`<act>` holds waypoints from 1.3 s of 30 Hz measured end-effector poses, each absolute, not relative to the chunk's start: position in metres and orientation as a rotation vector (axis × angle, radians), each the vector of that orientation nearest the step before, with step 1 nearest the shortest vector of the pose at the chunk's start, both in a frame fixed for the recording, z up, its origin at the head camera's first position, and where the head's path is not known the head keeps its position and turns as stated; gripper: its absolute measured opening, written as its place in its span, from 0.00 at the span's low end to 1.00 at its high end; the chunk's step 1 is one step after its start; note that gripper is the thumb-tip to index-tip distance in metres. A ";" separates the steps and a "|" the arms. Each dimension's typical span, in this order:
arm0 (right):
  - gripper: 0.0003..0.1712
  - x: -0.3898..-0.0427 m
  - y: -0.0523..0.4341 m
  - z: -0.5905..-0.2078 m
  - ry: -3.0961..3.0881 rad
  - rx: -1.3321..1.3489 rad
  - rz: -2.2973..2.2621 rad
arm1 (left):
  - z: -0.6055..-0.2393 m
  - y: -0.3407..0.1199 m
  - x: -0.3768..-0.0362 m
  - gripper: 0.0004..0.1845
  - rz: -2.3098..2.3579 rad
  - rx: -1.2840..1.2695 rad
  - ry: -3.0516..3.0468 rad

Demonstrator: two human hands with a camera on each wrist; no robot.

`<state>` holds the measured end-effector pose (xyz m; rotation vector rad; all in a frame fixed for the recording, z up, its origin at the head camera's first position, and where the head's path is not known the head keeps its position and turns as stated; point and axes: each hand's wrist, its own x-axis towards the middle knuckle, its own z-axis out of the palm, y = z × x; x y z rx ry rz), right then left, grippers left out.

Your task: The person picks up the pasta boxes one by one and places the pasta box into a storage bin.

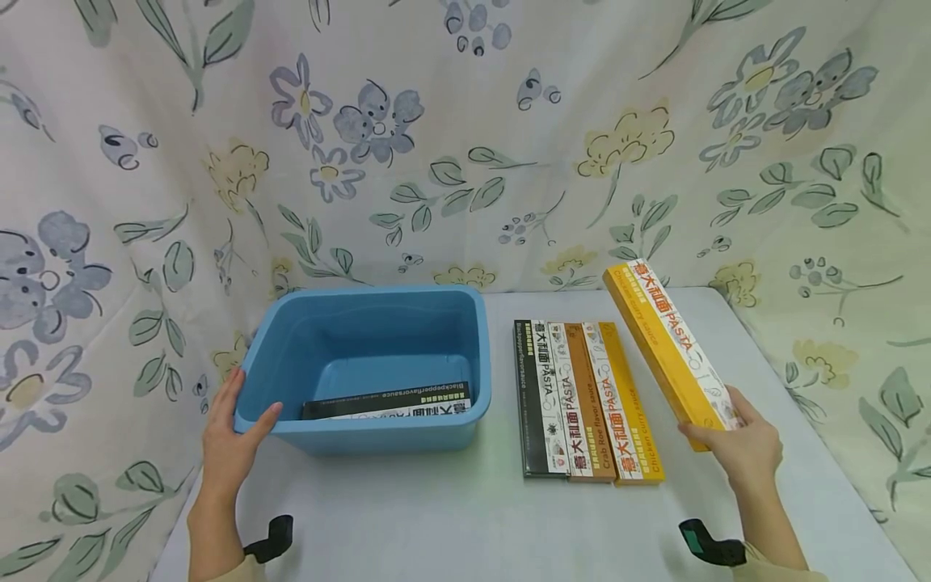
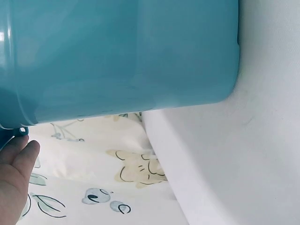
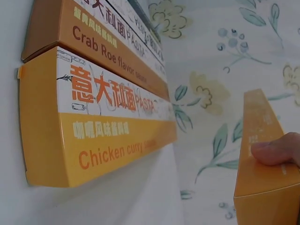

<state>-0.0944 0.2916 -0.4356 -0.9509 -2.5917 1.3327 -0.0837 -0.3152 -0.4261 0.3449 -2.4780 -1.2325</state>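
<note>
My right hand (image 1: 745, 444) grips the lower end of a yellow and white chicken curry pasta box (image 1: 665, 347), raised and tilted over the right of the table. In the right wrist view the thumb (image 3: 274, 151) presses on its yellow side. At the near left corner of a blue plastic bin (image 1: 378, 436), my left hand (image 1: 231, 440) touches the rim with thumb and fingers spread. Inside the bin lies a black and white pasta box (image 1: 393, 400). Between bin and right hand, a black pasta box (image 1: 534, 404), a brown crab roe one (image 1: 587, 396) and a yellow one (image 1: 625, 404) lie side by side.
A white table (image 1: 436, 517) carries everything. Floral cloth (image 1: 465, 162) hangs behind it and along both sides. Each wrist wears a small black device, one on the left (image 1: 272, 540) and one on the right (image 1: 709, 543).
</note>
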 end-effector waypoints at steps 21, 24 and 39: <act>0.55 -0.095 0.267 -0.415 -2.543 -0.773 1.479 | -0.424 -0.314 -0.085 0.45 -1.219 0.369 -2.504; 0.53 -0.095 0.261 -0.412 -2.532 -0.714 1.522 | -0.424 -0.313 -0.085 0.45 -1.213 0.376 -2.509; 0.52 -0.101 0.231 -0.393 -2.565 -0.321 1.648 | -0.423 -0.313 -0.083 0.45 -1.221 0.381 -2.504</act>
